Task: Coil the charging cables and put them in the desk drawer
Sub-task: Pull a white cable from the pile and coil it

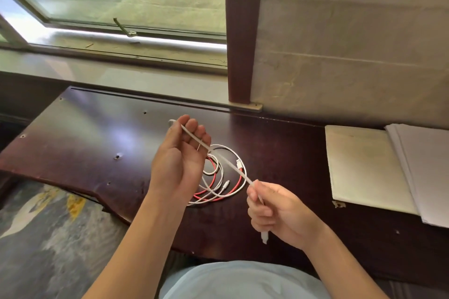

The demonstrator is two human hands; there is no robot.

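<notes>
A white charging cable (228, 165) is stretched taut in the air between both hands. My left hand (181, 155) is raised palm up, fingers nearly straight, with the cable running across them and its far end behind the fingertips. My right hand (274, 209) grips the cable in a curled fist, and the white plug (264, 236) hangs out below it. Under the hands, a loose tangle of red and white cables (218, 189) lies on the dark wooden desk (85, 141). No drawer is in view.
A cream notebook (364, 167) and a stack of white paper (422, 172) lie on the desk at the right. A window sill (121, 51) runs behind the desk, with a dark wooden post (240, 31). Patterned floor (48, 238) shows at lower left.
</notes>
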